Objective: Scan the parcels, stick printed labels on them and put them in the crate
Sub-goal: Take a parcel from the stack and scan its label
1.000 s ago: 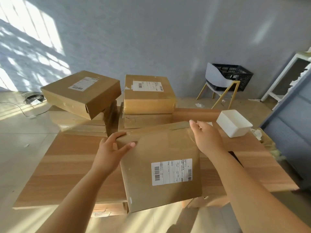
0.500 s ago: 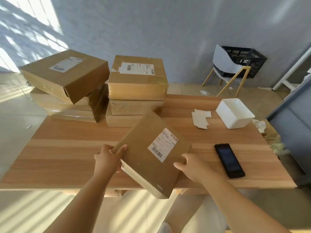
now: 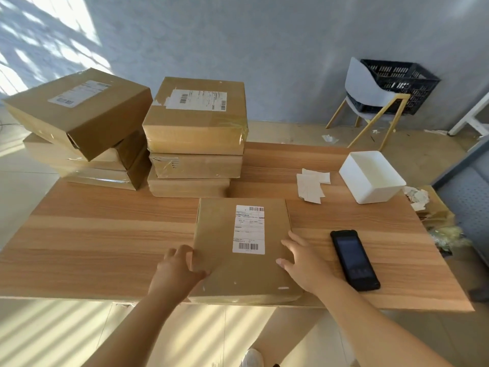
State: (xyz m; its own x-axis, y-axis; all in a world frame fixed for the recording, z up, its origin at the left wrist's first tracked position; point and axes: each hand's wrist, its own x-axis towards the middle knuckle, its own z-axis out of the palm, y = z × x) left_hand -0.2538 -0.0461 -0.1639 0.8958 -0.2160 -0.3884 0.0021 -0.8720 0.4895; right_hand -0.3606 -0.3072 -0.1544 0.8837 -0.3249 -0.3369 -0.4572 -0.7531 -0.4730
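Flat cardboard parcel (image 3: 238, 260) lies on the wooden table (image 3: 105, 234), at its near edge, centre, with the shipping label (image 3: 248, 229) facing up.

Left hand (image 3: 180, 268) grips the parcel's left edge: fingers curled at the side, thumb on top. Right hand (image 3: 304, 263) lies against the right edge, thumb on top, fingers fairly straight.

Black handheld device (image 3: 354, 260) lies just right of the parcel. Loose white labels (image 3: 312, 185) and a white tub (image 3: 370, 178) sit far right.

Two stacks of parcels (image 3: 195, 133) stand far left. Black crate (image 3: 399, 86) rests on a chair (image 3: 367, 96) beyond the table.
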